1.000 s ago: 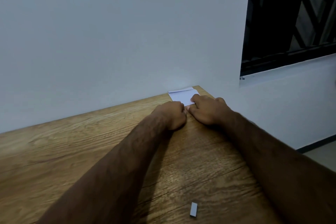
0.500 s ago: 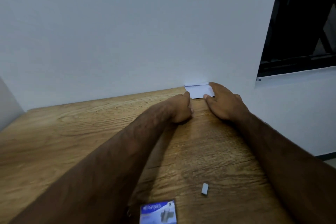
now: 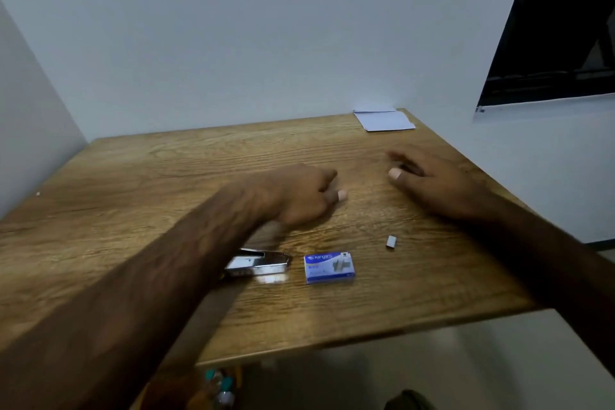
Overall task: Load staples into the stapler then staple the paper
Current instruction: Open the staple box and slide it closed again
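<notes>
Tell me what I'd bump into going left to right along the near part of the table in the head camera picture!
stapler → blue Kangaro staple box → loose strip of staples. The paper at the far corner lines up with the strip, so I left it out.

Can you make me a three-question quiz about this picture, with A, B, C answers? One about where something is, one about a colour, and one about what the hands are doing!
1. Where is the paper?
A. at the far right corner of the table
B. on a chair
C. in a hand

2. What colour is the staple box?
A. red
B. blue
C. green

3. What do the left hand and right hand hold?
A. a pen
B. the paper
C. nothing

Answers: 1 A, it lies by the wall at that corner. 2 B, its top is blue. 3 C, both are empty above the wood.
</notes>
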{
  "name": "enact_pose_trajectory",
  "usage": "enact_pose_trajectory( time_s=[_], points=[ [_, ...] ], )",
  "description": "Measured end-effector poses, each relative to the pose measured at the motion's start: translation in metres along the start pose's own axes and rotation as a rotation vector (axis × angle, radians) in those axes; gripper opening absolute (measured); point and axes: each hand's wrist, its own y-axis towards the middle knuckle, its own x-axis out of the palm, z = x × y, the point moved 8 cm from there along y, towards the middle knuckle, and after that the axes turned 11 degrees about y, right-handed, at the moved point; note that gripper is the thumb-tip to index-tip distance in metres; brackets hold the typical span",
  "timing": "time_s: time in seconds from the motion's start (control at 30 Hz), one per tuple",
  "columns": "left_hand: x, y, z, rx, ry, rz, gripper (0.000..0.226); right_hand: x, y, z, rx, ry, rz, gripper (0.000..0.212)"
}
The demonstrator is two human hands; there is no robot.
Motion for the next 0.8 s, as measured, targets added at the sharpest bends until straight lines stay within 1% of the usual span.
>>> enact_pose_trajectory(
  time_s=[0.1,0.17,0.23,0.33,0.4,0.57,0.7,0.73,0.8],
  points=[
    [0.002,-0.035,-0.001,0.042,-0.068,0.007,0.046,0.010,-0.041,-0.018,-0.078,0.052,-0.100,0.034],
    [0.006,-0.056,-0.002,0.078,-0.166,0.004,0.044,0.013,-0.064,-0.025,-0.104,0.110,-0.148,0.035],
    [0.014,-0.077,-0.002,0.125,-0.260,-0.005,0.048,0.017,-0.081,-0.029,-0.121,0.118,-0.181,0.038],
    [0.025,-0.103,-0.009,0.134,-0.298,0.055,0.065,0.022,-0.090,-0.035,-0.175,0.043,-0.155,0.038],
    [0.030,-0.114,-0.011,0.129,-0.289,0.125,0.066,0.026,-0.090,-0.039,-0.210,-0.001,-0.145,0.034],
    [0.031,-0.120,-0.006,0.112,-0.209,0.242,0.050,0.027,-0.088,-0.044,-0.225,-0.039,-0.115,0.018],
    [0.032,-0.118,-0.005,0.095,-0.221,0.300,0.042,0.031,-0.097,-0.055,-0.270,-0.154,-0.041,0.014],
    [0.032,-0.118,-0.005,0.089,-0.228,0.311,0.041,0.032,-0.101,-0.059,-0.285,-0.156,-0.014,0.013],
    [0.033,-0.120,-0.006,0.075,-0.246,0.329,0.040,0.033,-0.110,-0.066,-0.277,-0.071,0.028,0.015]
  ],
)
